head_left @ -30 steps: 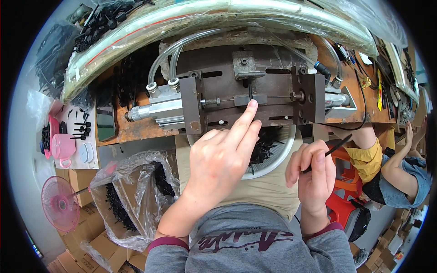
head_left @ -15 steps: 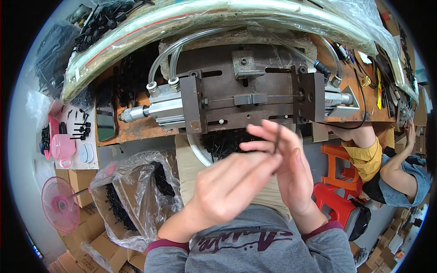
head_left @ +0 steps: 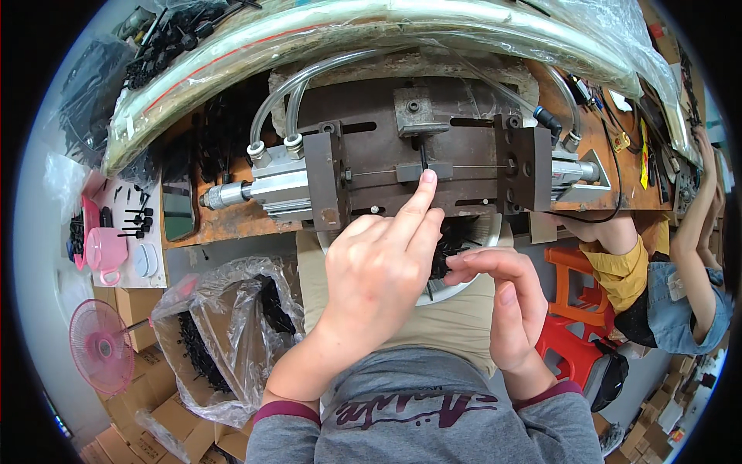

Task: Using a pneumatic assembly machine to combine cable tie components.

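A slim black rod (head_left: pixel 423 152) lies in the middle of the brown metal fixture (head_left: pixel 379 147), its far end close to the small bracket (head_left: pixel 414 116). It crosses the small grey block (head_left: pixel 440 172). My left hand (head_left: pixel 375 267) reaches over the fixture's near edge with its index finger stretched out, the tip on the rod's near end. The other fingers bend beneath, and the thumb is hidden. Lower right, my right hand (head_left: pixel 514 298) is open, fingers loosely curved and thumb apart. Its fingertips hover by a white basin (head_left: pixel 483 232) of black parts (head_left: pixel 456 240) on my lap.
Silver cylinders (head_left: pixel 278 189) with clear hoses (head_left: pixel 294 100) flank the fixture. Left on the floor stands a plastic-lined carton (head_left: pixel 232 332) with black parts, beside a pink fan (head_left: pixel 102 348). A co-worker (head_left: pixel 688 286) sits right, near red and orange stools (head_left: pixel 568 348).
My hands have separated. The left moved forward to the fixture, where the black rod now lies; the right drew back and lower. The co-worker's arm shifted.
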Demonstrator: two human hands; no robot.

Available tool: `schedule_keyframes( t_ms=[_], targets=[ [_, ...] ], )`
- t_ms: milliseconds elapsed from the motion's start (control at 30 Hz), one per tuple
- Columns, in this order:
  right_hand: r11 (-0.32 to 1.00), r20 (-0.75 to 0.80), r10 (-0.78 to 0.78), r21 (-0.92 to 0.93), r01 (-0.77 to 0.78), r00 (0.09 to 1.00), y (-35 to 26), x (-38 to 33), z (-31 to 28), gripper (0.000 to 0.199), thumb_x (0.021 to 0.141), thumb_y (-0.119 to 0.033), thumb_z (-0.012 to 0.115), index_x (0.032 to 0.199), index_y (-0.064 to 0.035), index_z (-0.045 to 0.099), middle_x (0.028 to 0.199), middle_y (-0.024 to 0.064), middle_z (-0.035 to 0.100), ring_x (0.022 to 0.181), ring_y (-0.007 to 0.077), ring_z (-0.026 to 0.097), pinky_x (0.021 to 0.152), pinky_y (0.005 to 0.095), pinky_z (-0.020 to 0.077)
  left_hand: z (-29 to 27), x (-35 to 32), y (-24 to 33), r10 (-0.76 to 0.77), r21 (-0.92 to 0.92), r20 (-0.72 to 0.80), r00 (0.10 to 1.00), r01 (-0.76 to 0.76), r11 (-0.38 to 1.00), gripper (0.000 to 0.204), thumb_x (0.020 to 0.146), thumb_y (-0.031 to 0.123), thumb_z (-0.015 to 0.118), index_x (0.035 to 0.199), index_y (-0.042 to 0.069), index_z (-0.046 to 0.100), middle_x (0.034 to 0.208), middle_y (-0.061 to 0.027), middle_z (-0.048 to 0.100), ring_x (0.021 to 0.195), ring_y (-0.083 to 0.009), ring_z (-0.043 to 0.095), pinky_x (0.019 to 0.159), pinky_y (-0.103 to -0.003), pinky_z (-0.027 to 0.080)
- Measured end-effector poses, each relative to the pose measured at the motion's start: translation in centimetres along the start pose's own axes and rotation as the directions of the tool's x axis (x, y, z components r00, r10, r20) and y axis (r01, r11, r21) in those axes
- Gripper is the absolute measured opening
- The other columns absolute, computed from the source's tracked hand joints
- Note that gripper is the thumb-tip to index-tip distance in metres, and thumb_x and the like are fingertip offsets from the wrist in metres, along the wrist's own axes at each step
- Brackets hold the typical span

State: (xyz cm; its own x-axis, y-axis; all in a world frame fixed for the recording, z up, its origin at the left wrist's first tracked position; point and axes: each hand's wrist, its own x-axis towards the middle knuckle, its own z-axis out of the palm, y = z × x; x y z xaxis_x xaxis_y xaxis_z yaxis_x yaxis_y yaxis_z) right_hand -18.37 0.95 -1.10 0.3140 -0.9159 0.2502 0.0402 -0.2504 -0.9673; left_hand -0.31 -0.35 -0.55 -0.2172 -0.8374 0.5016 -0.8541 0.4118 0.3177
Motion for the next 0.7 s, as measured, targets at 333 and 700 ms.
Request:
schedule_keyframes(
  t_ms=[333, 700],
  targets=[
    [0.922, -0.131, -0.268, -0.323, 0.215, 0.954, -3.1, 6.7, -2.0, 0.016, 0.092, 0.002, 0.060, 0.108, 0.0045, 0.063, 0.101, 0.0120, 0.069, 0.082, 0.0134, 0.065, 0.074, 0.0246, 0.0514, -0.4, 0.1, 0.2, -0.051, 0.004, 0.024, 0.998, 0.051, 0.999, 0.025, 0.068, 0.010, 0.080, 0.091, 0.005, 0.071, 0.119, -0.0084, 0.069, 0.059, -0.0173, 0.063, 0.057, -0.027, 0.050],
    [0.283, -0.067, -0.096, -0.959, -0.037, 0.993, -8.4, 26.5, -2.2, 0.050, 0.075, -0.028, 0.078, 0.108, 0.0052, 0.062, 0.100, 0.0207, 0.067, 0.095, 0.0293, 0.065, 0.086, 0.0371, 0.0506, -2.4, -1.4, 0.9, 0.012, -0.166, 0.074, 0.997, 0.001, 0.986, 0.023, 0.071, 0.014, 0.080, 0.091, 0.005, 0.072, 0.117, -0.0101, 0.070, 0.057, -0.0181, 0.062, 0.054, -0.027, 0.050]
  ],
)
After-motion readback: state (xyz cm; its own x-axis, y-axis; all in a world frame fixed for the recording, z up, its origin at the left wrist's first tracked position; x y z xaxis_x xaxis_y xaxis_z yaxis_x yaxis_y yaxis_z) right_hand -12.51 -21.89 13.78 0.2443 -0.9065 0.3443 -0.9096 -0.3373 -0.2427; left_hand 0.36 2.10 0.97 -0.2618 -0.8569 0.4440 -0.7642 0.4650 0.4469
